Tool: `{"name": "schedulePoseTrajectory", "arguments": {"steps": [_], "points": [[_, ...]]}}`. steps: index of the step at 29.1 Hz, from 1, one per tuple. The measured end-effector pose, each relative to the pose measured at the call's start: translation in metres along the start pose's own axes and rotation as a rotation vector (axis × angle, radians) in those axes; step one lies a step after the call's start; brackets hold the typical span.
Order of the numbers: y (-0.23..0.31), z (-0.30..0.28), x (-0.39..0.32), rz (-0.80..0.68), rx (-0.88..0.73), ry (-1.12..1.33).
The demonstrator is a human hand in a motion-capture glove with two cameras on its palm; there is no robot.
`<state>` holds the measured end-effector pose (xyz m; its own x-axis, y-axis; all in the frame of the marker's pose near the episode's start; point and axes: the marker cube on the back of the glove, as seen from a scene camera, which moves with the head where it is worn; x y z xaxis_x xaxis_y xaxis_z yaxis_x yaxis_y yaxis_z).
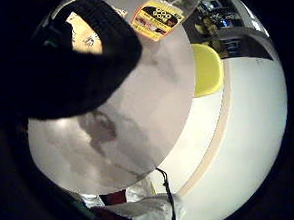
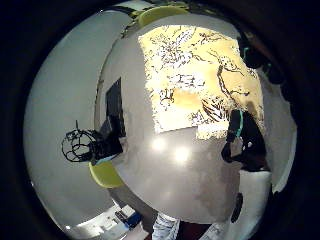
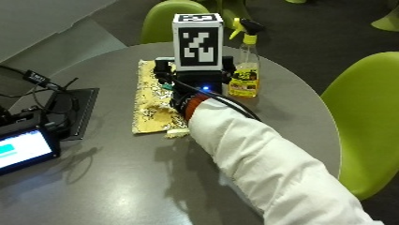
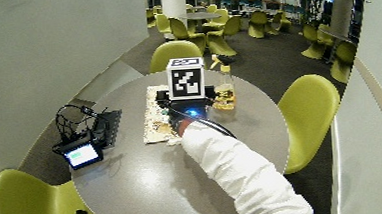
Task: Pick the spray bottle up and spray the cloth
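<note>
A clear spray bottle (image 3: 244, 70) with a yellow label and yellow-black trigger stands upright on the round grey table (image 3: 124, 178), just right of my gloved right hand (image 3: 180, 95). The hand hovers over the near right part of a yellow patterned cloth (image 3: 150, 101) lying flat on the table, and it holds nothing. The thumb side palm view looks down on the cloth (image 2: 200, 75), with black fingers (image 2: 240, 135) at its edge. In the little finger side palm view the bottle's label (image 1: 156, 16) lies beyond a black finger (image 1: 84, 68). The bottle and hand are apart.
A small screen device (image 3: 22, 147), a black pad (image 3: 78, 112) and cables sit at the table's left side. Green chairs (image 3: 368, 117) stand right of the table and behind it (image 3: 171, 18). A white sleeve (image 3: 268, 164) reaches across the near table.
</note>
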<state>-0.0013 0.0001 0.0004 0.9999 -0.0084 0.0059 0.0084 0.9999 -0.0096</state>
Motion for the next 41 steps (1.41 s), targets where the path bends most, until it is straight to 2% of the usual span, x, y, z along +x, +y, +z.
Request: {"name": "schedulePoseTrajectory", "arguments": {"steps": [10,16,20,27,33,41], "points": [[0.004,0.005,0.002,-0.041,0.005,-0.014],[0.007,-0.002,0.042,-0.069,0.113,-0.211],[0.003,-0.01,0.088,-0.011,0.207,-0.378],[-0.014,0.0,0.165,0.155,0.235,-0.594],[-0.037,0.035,0.192,0.225,0.287,-0.756],[-0.052,0.073,0.228,0.331,0.375,-0.851]]}}
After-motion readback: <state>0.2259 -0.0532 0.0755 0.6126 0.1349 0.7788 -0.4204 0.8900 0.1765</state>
